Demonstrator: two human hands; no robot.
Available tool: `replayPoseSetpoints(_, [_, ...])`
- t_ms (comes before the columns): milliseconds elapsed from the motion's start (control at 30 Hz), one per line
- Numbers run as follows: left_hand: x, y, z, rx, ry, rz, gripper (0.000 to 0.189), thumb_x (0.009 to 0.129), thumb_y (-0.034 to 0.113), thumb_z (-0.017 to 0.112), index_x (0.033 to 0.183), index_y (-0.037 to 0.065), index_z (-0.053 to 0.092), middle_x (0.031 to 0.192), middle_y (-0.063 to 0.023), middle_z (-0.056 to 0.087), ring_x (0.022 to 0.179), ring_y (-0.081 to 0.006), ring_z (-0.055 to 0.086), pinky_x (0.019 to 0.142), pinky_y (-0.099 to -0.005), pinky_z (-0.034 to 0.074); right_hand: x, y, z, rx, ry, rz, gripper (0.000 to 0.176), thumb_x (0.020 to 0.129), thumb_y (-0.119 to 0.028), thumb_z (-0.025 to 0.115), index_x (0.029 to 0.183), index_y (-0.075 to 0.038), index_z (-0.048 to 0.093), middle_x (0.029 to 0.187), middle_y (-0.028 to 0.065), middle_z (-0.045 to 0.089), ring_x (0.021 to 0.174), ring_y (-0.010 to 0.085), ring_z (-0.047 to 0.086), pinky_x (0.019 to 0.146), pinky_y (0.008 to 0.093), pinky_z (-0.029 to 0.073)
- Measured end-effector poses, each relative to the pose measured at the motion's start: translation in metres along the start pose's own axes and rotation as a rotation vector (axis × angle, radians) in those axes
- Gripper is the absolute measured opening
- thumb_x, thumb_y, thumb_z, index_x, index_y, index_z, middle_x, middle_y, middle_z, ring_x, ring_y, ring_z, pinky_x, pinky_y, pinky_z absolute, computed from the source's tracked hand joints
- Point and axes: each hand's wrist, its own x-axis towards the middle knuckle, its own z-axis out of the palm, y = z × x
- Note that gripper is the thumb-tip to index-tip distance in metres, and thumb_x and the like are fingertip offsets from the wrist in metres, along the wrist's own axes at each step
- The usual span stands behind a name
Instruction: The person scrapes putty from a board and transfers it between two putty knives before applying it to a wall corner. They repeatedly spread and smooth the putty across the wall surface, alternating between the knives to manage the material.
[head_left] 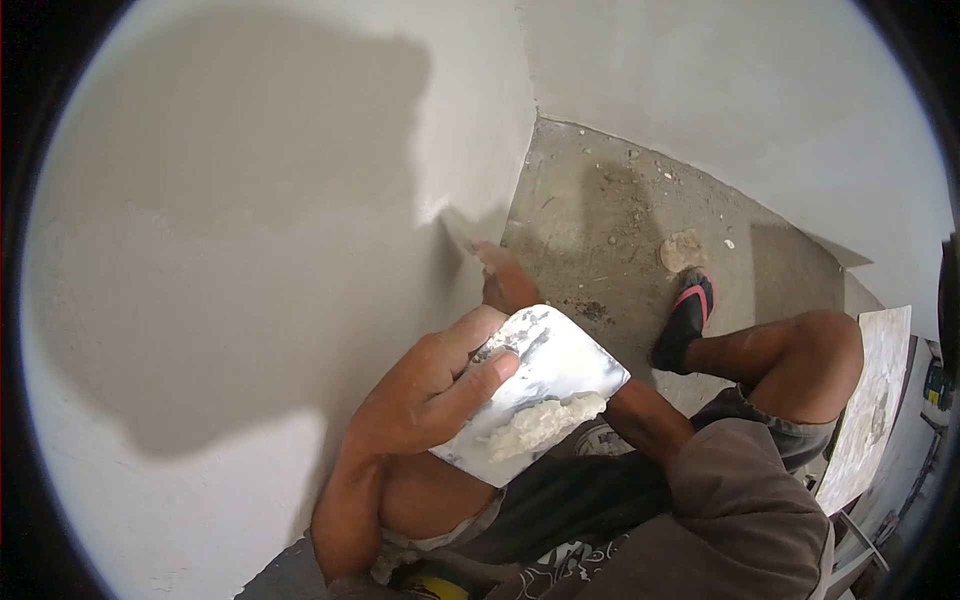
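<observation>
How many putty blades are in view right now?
2. A wide blade with a putty lump is in the left hand; a narrow blade, partly hidden by the right hand, lies against the wall. None else shows.

Soft daylight, broad shadow on the wall (230, 240), fisheye bending, dark vignetted corners

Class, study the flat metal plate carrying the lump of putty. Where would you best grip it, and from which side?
Grip the metal plate by its bare left corner, coming from the left with the thumb pressed on top, as the left hand does. The plate is thin and flat, and the putty sits toward its lower edge, so that corner is probably the cleanest hold.
</observation>
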Motion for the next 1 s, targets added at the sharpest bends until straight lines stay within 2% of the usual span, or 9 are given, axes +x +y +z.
replayPoseSetpoints(33, [0.0, 0.002, 0.0, -0.009, 0.0, 0.008, 0.028, 0.1, 0.026, 0.05, 0.106, -0.001, 0.056, 0.082, -0.0074, 0.058, 0.077, -0.0125, 0.052, 0.07, -0.0287, 0.043, -0.002, -0.008, -0.007, 0.033, 0.009, 0.22, 0.042, 0.091, -0.006, 0.049, 0.132, -0.002, 0.05, 0.112, 0.0252, 0.058, 0.104, 0.0395, 0.059, 0.09, 0.0437, 0.047])
replayPoseSetpoints(133, [0.0, 0.009, 0.002, -0.032, 0.012, 0.017, 0.027, 0.099, 0.025, 0.051, 0.104, 0.0, 0.056, 0.081, -0.0057, 0.056, 0.077, -0.0119, 0.051, 0.07, -0.0284, 0.042, 0.038, 0.049, -0.011, -0.123, 0.192, 0.308, 0.032, 0.095, -0.014, 0.044, 0.121, 0.003, 0.054, 0.101, 0.0266, 0.06, 0.092, 0.0409, 0.061, 0.083, 0.0455, 0.047])
replayPoseSetpoints(200, [0.0, 0.009, 0.003, -0.049, 0.028, 0.007, 0.024, 0.098, 0.025, 0.053, 0.1, 0.001, 0.056, 0.081, -0.0035, 0.055, 0.077, -0.0112, 0.05, 0.069, -0.0282, 0.042, 0.063, 0.083, -0.013, -0.032, 0.291, 0.145, 0.026, 0.095, -0.013, 0.046, 0.11, 0.006, 0.056, 0.095, 0.0274, 0.062, 0.089, 0.0416, 0.062, 0.081, 0.0475, 0.047])
replayPoseSetpoints(400, [0.0, 0.005, 0.002, -0.043, 0.016, 0.022, 0.023, 0.098, 0.023, 0.053, 0.101, 0.001, 0.056, 0.08, -0.0025, 0.054, 0.077, -0.0101, 0.05, 0.069, -0.0272, 0.041, 0.127, 0.078, -0.024, -0.071, 0.261, 0.028, 0.035, 0.094, -0.011, 0.046, 0.124, 0.005, 0.052, 0.104, 0.0264, 0.063, 0.099, 0.0403, 0.062, 0.087, 0.0428, 0.047])
replayPoseSetpoints(500, [0.0, 0.007, 0.0, -0.019, -0.021, 0.028, 0.027, 0.1, 0.024, 0.049, 0.106, -0.002, 0.056, 0.083, -0.007, 0.057, 0.078, -0.0121, 0.051, 0.072, -0.0288, 0.043, 0.13, 0.066, -0.021, 0.058, 0.142, 0.138, 0.041, 0.092, -0.006, 0.044, 0.131, 0.004, 0.048, 0.113, 0.0258, 0.062, 0.108, 0.0396, 0.06, 0.095, 0.0396, 0.045])
replayPoseSetpoints(767, [0.001, 0.01, 0.002, -0.053, 0.0, 0.005, 0.025, 0.099, 0.024, 0.051, 0.105, 0.0, 0.056, 0.084, -0.0071, 0.058, 0.078, -0.0123, 0.052, 0.071, -0.029, 0.043, 0.05, 0.052, 0.035, -0.112, 0.184, -0.281, 0.062, 0.081, 0.0, 0.053, 0.142, 0.001, 0.04, 0.137, 0.0246, 0.047, 0.13, 0.0392, 0.044, 0.111, 0.0408, 0.035])
replayPoseSetpoints(867, [0.0, 0.007, 0.0, -0.028, -0.005, -0.016, 0.025, 0.099, 0.025, 0.05, 0.106, 0.001, 0.056, 0.085, -0.0093, 0.06, 0.079, -0.0136, 0.054, 0.073, -0.0298, 0.043, 0.012, 0.02, 0.045, -0.091, 0.142, -0.18, 0.065, 0.082, -0.004, 0.056, 0.144, -0.001, 0.038, 0.139, 0.0223, 0.046, 0.132, 0.0388, 0.042, 0.112, 0.039, 0.034])
replayPoseSetpoints(967, [0.001, -0.001, 0.001, -0.004, 0.055, 0.033, 0.024, 0.099, 0.024, 0.051, 0.104, 0.001, 0.056, 0.084, -0.0087, 0.058, 0.079, -0.0135, 0.053, 0.073, -0.03, 0.043, -0.016, 0.002, 0.027, 0.071, 0.082, -0.285, 0.055, 0.087, -0.011, 0.057, 0.139, -0.002, 0.043, 0.133, 0.0209, 0.052, 0.124, 0.0351, 0.051, 0.104, 0.0387, 0.043])
replayPoseSetpoints(1000, [0.001, -0.004, 0.001, 0.001, 0.086, 0.058, 0.024, 0.098, 0.024, 0.052, 0.103, 0.001, 0.056, 0.084, -0.0085, 0.058, 0.079, -0.0133, 0.052, 0.073, -0.0301, 0.043, -0.018, 0.007, 0.02, 0.093, 0.044, -0.169, 0.049, 0.089, -0.016, 0.057, 0.134, -0.002, 0.046, 0.126, 0.0196, 0.054, 0.117, 0.0324, 0.053, 0.099, 0.0384, 0.044])
